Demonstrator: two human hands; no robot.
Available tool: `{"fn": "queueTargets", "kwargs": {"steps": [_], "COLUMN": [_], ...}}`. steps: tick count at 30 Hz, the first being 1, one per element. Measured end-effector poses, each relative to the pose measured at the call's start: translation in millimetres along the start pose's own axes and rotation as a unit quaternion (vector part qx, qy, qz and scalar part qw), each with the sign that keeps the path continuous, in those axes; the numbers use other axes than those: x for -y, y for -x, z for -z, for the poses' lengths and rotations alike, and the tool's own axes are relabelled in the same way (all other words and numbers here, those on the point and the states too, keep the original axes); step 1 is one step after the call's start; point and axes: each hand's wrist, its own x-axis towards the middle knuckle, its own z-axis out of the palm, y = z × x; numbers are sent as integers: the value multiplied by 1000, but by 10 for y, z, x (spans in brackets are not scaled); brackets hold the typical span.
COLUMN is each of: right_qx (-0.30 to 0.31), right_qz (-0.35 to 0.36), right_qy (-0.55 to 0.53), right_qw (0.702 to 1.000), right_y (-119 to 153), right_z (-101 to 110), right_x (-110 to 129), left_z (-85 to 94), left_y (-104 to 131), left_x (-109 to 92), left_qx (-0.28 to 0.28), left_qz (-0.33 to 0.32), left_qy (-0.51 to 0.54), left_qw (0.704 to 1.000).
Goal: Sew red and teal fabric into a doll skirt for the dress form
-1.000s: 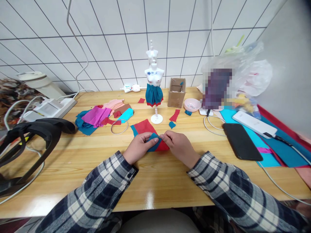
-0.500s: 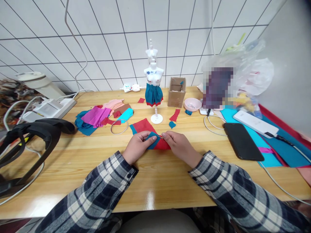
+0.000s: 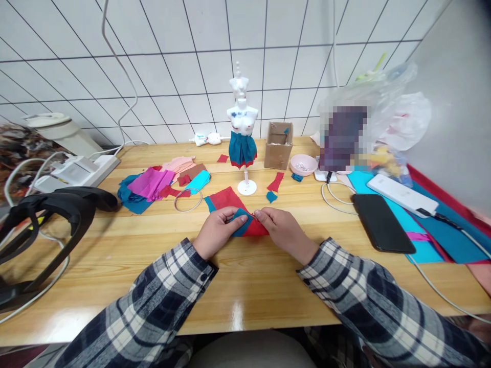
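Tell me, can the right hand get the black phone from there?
Probably yes. The right hand would likely have to let go of the red-and-blue cloth first, but the black phone lies uncovered to its right, with nothing standing between.

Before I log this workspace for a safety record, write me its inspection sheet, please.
Surface: glossy wooden table, cloth scraps lying on it.
Job's things: red-and-blue cloth, held; mannequin in blue skirt standing beyond.
Clutter: cloth pile left; cardboard box, pink bowl behind; black phone right.
Grip: left hand and right hand pinch the red-and-blue cloth.
Cables: white cable hanging at upper left.
Surroundings: tiled wall behind.
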Motion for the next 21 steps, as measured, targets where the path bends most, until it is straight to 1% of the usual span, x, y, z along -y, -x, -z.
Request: {"fn": "queueTargets", "kwargs": {"steps": [3,8,16,21], "right_qx": [-1,-2,25,23], "right_qz": [2,-1,5,10], "right_qy": [4,-19,-30,-35], "right_qw": [1000,1000,999,999], "right_y": [8,17,1,3], "right_z": [-2,8,45,18], "right_x": [4,5,-36,-39], "left_z": [-4,3,17,4], "left_y": [8,9,-18,-10], "left_x": [-14,1,49,37], "left_qx": [3,10,-2,11], "left_qz": [1,-4,-1,1], "left_qy": [1,21,69,70], "left_qw": [1000,1000,998,997]}}
